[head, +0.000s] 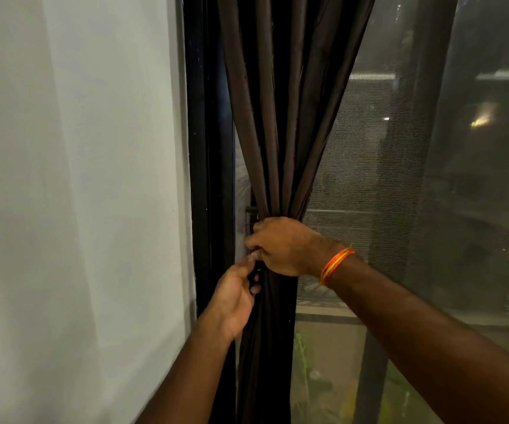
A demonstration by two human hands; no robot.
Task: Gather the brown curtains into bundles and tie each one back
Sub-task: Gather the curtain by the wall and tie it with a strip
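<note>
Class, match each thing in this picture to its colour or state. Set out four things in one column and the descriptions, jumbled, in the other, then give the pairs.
Things
1. brown curtain
2. right hand
3. wrist band
4. wall

Descriptions
a. orange
b. white, at the far left
c. gathered into a bundle
d. gripping the bundle at its narrowest part

Pairs: 1-c, 2-d, 3-a, 4-b
</note>
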